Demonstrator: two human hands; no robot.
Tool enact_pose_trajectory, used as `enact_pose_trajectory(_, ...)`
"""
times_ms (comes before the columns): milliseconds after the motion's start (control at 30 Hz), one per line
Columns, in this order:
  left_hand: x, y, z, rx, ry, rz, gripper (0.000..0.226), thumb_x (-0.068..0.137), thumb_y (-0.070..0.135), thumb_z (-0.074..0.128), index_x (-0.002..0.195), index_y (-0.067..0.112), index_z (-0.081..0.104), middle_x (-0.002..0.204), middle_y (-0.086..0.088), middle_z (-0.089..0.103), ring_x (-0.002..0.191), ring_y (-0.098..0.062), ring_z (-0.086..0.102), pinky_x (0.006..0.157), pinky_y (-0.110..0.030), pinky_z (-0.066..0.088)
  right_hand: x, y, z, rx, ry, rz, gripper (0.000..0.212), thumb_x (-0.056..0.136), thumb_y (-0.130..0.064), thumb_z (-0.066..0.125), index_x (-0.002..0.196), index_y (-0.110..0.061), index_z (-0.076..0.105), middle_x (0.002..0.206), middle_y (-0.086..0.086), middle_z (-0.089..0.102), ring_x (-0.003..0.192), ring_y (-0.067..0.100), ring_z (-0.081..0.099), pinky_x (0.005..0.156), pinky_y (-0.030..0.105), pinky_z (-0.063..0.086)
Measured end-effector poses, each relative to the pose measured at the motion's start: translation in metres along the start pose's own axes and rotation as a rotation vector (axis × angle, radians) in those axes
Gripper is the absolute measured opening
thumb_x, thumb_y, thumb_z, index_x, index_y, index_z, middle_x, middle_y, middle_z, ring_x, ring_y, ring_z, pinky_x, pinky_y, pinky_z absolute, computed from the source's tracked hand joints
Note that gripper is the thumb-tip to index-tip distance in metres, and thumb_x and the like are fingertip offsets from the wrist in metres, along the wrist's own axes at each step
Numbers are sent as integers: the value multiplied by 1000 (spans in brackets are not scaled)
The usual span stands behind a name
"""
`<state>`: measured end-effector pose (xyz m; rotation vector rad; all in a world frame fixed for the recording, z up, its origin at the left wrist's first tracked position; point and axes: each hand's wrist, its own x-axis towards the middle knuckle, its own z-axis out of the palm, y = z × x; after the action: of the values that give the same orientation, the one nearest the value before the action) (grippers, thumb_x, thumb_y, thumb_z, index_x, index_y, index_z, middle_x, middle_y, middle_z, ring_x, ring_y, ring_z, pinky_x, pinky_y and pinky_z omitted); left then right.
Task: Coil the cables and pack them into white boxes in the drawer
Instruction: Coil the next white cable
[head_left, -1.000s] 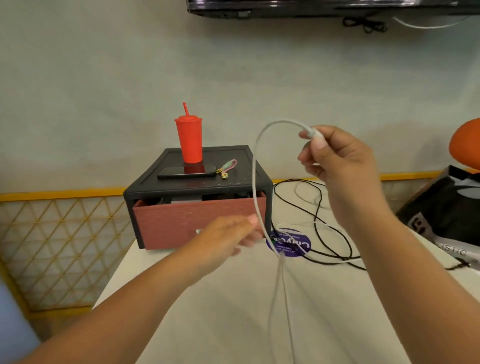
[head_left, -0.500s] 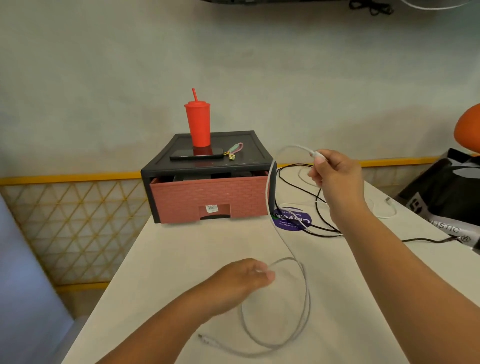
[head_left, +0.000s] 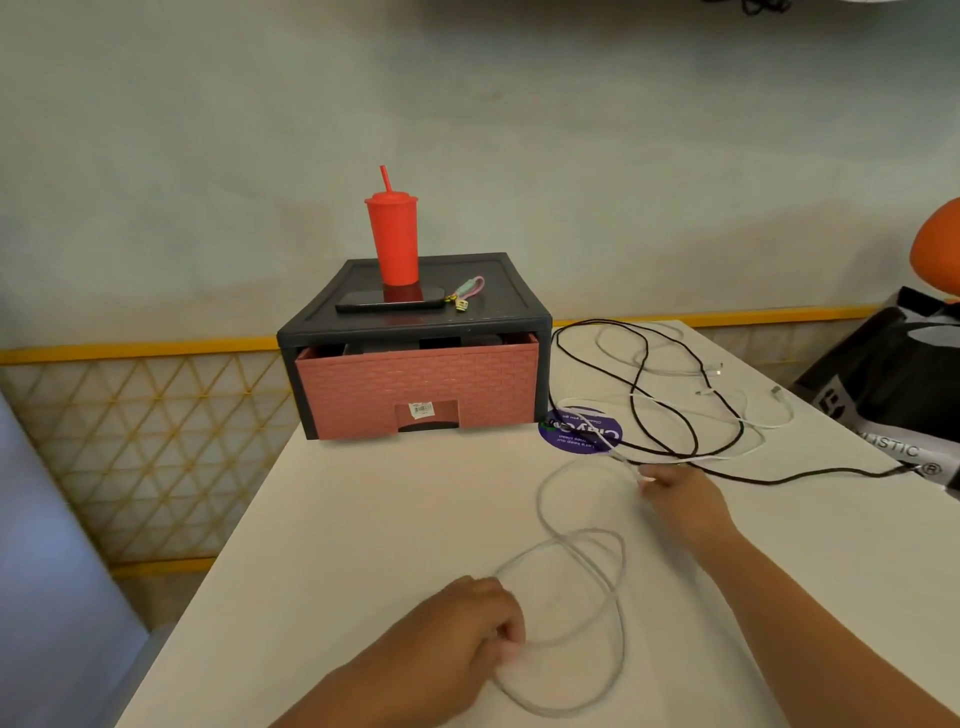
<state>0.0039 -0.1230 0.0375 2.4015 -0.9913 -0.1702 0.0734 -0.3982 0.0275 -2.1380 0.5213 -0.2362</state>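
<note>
You're mid-coil: left hand (head_left: 457, 639) and right hand (head_left: 680, 499) each pinch the thin white cable (head_left: 619, 634) looped on the pale worktop (head_left: 363, 545); next, probably gather the loops evenly

Left hand (head_left: 462, 631) and right hand (head_left: 675, 493) pinching looped white cable (head_left: 587, 571) on table (head_left: 363, 519), drawer unit (head_left: 415, 358) behind
</note>
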Motion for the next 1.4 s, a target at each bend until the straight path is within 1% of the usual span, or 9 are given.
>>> enact_pose_trajectory(100,10,6,-15,-197,212,-29,18,93,19,47,83,34,48,71,16,54,68,3,46,69,-17,39,-9,-7,8,-5,14,-27,33,88,-21,59,121,-18,61,122,6,60,112,24,55,95,32,38)
enact_pose_trajectory(267,38,26,-48,-679,502,-119,18,99,13,41,88,21,54,49,12,43,48,-1,39,65,-21,43,-43,-54,14,370,-173,-167,18,93,-25,50,95,-21,68,98,-2,65,91,15,58,81,27,40)
enact_pose_trajectory(533,54,31,-86,-1143,405,-283,30,94,29,47,74,10,58,49,5,34,43,-7,29,52,-22,35,-44,-93,18,502,-120,-369,24,94,-21,50,76,-21,64,69,4,56,67,14,51,73,31,42)
enact_pose_trajectory(633,50,29,-100,-1589,294,-177,23,85,28,48,73,11,57,46,6,32,38,-5,28,46,-19,34,-36,-103,14,408,-103,-450,19,93,-23,53,78,-24,65,80,11,65,72,15,53,67,19,43)
enact_pose_trajectory(767,59,27,-115,-1844,545,66,23,91,21,41,92,10,61,48,9,39,41,-3,37,50,-18,44,-41,-106,33,261,-179,-504,18,93,-23,54,96,-19,71,72,3,67,72,26,56,62,14,40)
enact_pose_trajectory(900,70,26,-127,-1769,784,112,25,99,21,36,101,16,60,62,12,63,60,-2,61,79,-25,46,-59,-106,59,137,-307,-588,27,93,-26,53,117,-22,65,101,15,70,97,29,62,90,36,47)
enact_pose_trajectory(1000,75,27,-126,-1623,863,102,26,100,19,34,97,21,59,81,11,73,86,-3,68,90,-27,43,-73,-110,65,61,-357,-706,28,96,-25,49,114,-10,63,74,3,61,70,19,52,71,29,43)
enact_pose_trajectory(1233,74,11,-105,-701,855,-32,29,100,13,37,89,27,60,79,16,72,89,4,63,75,-19,44,-76,-121,45,-194,-270,-801,20,95,-26,47,95,-16,64,74,4,60,71,19,51,64,32,40)
enact_pose_trajectory(1400,71,-3,-85,-259,618,37,25,96,7,44,86,23,60,79,11,67,78,1,62,73,-9,44,-74,-135,20,-299,-173,-801,12,89,-32,58,90,-26,68,82,-7,65,74,10,54,66,26,42)
